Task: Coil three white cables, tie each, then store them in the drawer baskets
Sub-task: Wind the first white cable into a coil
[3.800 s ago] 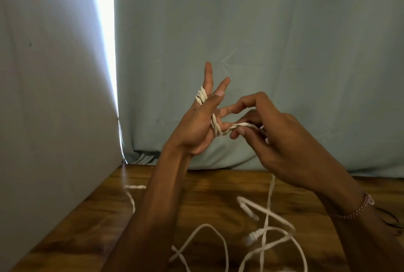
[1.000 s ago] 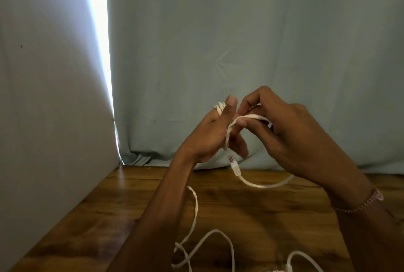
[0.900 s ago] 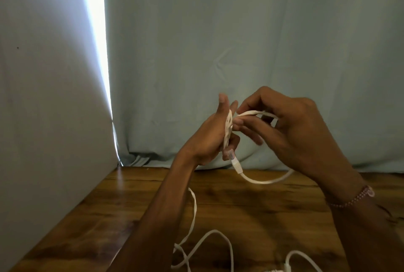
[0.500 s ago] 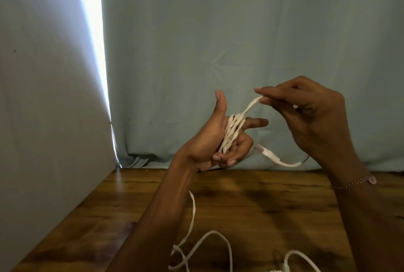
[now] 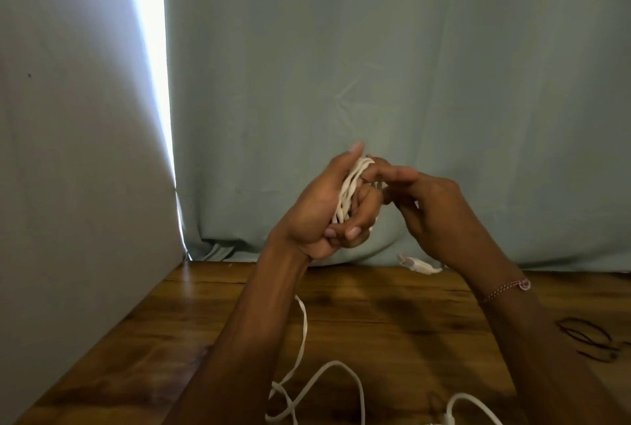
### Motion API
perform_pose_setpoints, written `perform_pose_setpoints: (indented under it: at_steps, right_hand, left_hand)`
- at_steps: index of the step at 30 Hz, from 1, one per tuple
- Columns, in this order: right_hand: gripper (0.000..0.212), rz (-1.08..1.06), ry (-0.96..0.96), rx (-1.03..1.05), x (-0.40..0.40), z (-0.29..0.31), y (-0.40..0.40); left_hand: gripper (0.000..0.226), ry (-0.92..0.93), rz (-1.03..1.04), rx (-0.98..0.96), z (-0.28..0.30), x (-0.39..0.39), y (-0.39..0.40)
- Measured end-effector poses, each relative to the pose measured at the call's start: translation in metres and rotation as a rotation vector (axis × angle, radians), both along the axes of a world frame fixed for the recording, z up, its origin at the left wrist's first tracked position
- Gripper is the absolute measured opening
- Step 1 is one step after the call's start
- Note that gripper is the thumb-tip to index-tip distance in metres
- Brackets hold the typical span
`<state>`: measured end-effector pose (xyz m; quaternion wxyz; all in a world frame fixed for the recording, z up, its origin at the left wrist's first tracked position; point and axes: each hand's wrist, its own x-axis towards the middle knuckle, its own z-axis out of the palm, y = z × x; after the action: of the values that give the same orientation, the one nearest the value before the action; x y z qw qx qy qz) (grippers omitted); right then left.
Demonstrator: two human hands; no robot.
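White cable (image 5: 309, 387) lies loose on the wooden table (image 5: 392, 315), nearest me and below both sets of fingers. Above it I see my left hand (image 5: 324, 209) with its fingers curled round the coiled cable (image 5: 348, 191), thumb upright beside the coil. My right hand (image 5: 433, 209) touches the coil's top with its forefinger; I cannot tell whether its other fingers pinch the strand. A connector end (image 5: 418, 264) hangs below that hand. Farthest hangs a pale curtain (image 5: 375, 66).

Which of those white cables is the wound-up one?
The coiled cable gripped in the left hand, raised above the table. The loose cables lie slack and uncoiled on the wood.
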<state>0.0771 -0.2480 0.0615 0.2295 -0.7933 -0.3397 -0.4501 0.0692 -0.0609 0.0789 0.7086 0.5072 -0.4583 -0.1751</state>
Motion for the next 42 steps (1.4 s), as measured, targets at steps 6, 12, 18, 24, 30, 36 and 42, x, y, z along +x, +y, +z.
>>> perform_pose_setpoints:
  at_steps: [6, 12, 18, 24, 30, 36, 42]
  right_hand:
    - [0.072, -0.077, 0.437, -0.267, -0.007, -0.012, 0.019]
    - [0.029, -0.076, 0.615, -0.331, -0.03, -0.012, 0.043]
    - [0.05, -0.161, 0.607, -0.344, -0.049, -0.004, 0.05]
    - [0.053, -0.131, 0.683, -0.121, -0.058, -0.003, 0.063]
    - [0.021, 0.14, 0.806, 0.075, -0.069, 0.007, 0.057]
    - [0.027, 0.342, 0.85, -0.015, -0.081, 0.021, 0.042]
    - [0.016, 0.304, 0.653, 0.102, -0.074, 0.018, 0.042]
  left_hand:
    - [0.061, 0.053, 0.148, -0.122, 0.001, -0.001, 0.005]
    - [0.057, 0.059, 0.167, -0.225, 0.004, -0.001, 0.007]
    - [0.053, 0.052, 0.202, -0.278, 0.0, 0.009, 0.007]
    - [0.058, 0.004, 0.3, -0.298, 0.001, 0.013, 0.011]
    - [0.056, -0.033, 0.362, -0.296, -0.001, 0.017, 0.016]
    - [0.052, -0.102, 0.501, -0.213, -0.007, 0.017, 0.013]
    - [0.055, -0.296, 0.781, 0.006, -0.011, 0.018, 0.005]
